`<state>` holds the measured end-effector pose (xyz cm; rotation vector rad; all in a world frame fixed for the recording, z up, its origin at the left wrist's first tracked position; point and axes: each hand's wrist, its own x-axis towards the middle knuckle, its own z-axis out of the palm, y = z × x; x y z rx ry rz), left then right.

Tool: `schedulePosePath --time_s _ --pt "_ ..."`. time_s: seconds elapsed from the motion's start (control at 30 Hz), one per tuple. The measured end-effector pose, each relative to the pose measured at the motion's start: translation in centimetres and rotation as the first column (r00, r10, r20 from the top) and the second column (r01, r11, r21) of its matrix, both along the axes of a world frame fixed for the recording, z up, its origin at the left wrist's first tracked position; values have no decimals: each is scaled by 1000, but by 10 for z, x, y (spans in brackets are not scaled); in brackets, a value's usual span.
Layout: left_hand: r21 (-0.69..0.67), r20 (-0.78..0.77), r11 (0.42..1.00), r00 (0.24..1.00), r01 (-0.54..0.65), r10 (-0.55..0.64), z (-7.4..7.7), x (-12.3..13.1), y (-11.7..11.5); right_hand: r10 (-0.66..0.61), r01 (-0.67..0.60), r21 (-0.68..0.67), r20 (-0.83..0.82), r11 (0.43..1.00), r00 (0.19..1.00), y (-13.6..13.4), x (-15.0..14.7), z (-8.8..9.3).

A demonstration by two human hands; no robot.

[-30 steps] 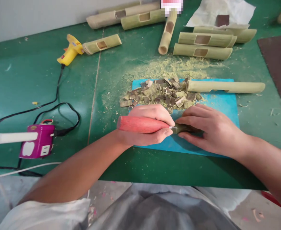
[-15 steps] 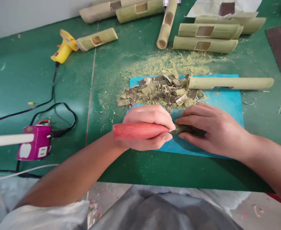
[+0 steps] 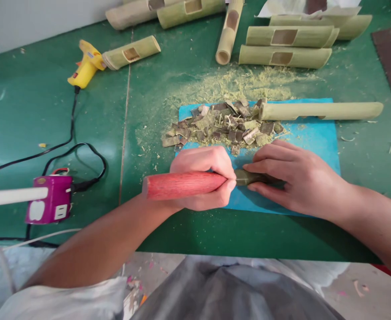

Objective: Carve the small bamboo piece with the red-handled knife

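Observation:
My left hand [image 3: 205, 166] is closed around the red wooden handle of a carving tool [image 3: 183, 186], its butt end pointing left. Most of the blade is hidden behind my thumb and finger. Right at those fingertips lies the end of a dark green bamboo strip [image 3: 243, 177]. My right hand [image 3: 295, 175] grips that strip from the right, and its fingers cover much of it. Beneath both hands is a blue sheet [image 3: 315, 155]. Just beyond them lies a heap of bamboo chips [image 3: 235, 124].
A pale bamboo tube [image 3: 345, 110] lies behind my right hand. Cut bamboo tubes [image 3: 310, 58] with square openings line the back. On the left are a yellow glue gun [image 3: 87, 64], its cord, and a purple power block [image 3: 50, 200]. Sawdust [image 3: 248, 84] covers the green table [image 3: 168, 226].
The red handle has swung, its butt end moving left and slightly down. My left fingertips have drawn back slightly to the left, baring more of the bamboo strip. My right hand stays nearly still.

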<state>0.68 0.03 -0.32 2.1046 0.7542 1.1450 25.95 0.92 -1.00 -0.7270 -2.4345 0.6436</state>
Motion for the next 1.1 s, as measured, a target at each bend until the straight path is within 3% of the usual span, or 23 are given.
schedulePosePath --time_s 0.2,0.57,1.1 --pt "-68 76 997 997 -29 34 -6 -4 4 -8 8 -14 17 1000 1000 1 1 -1" --pt "-105 30 981 986 166 -164 -4 -10 11 -8 9 -54 25 998 1000 1 1 0" --pt "-42 57 992 991 121 -119 0 -4 6 -20 24 -77 52 997 998 0 0 3"
